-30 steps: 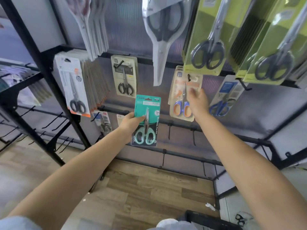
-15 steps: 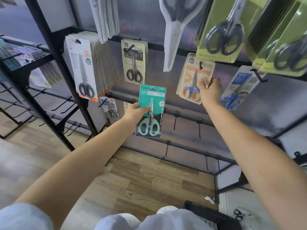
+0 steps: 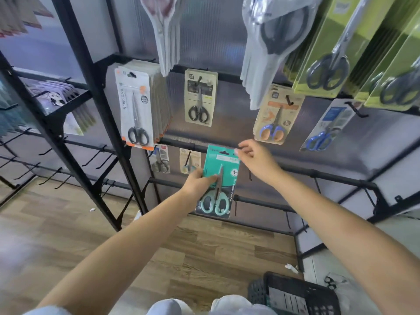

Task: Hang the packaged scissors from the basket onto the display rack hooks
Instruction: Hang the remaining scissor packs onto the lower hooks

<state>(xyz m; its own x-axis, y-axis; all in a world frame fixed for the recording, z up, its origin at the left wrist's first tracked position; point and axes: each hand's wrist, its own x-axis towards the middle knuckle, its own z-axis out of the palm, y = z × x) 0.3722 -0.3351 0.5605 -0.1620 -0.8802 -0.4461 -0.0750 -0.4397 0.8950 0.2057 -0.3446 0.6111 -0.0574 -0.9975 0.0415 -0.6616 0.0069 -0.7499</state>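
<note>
Backdrop: black rack (image 3: 95, 123) against ribbed panel, wood floor below.
Left hand (image 3: 197, 181): grips teal pack (image 3: 218, 183) at its left edge, thumb across the front.
Right hand (image 3: 256, 160): fingers loose, fingertips at the pack's top right corner; whether they touch it is unclear.
Basket (image 3: 293, 294): below right hand, by the floor.
Orange pack (image 3: 276, 117): hung above right hand.

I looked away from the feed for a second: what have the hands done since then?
The right hand let go of the orange pack, which now hangs on its hook, and came down to the top right corner of the teal pack. The left hand keeps its grip on the teal pack, not yet hung.
</note>
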